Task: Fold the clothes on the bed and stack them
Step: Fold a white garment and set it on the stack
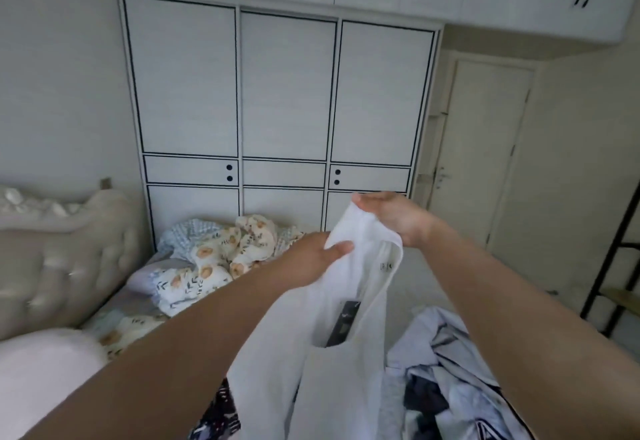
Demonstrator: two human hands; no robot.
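Note:
A white garment (332,353) with a black label inside its neck hangs in the air in front of me, above the bed. My left hand (311,258) pinches its top edge from the left, thumb on the cloth. My right hand (391,214) holds the same top edge from the right, fingers over the fabric. Below right on the bed lies a heap of light blue and dark clothes (450,370). A dark patterned piece (218,415) shows under the white garment at the bottom.
A crumpled floral quilt (214,259) lies at the far end of the bed by the tufted headboard (69,259). A white pillow (38,377) is at lower left. A white wardrobe (284,93) stands behind; a door (485,162) and a black rack (616,266) are at right.

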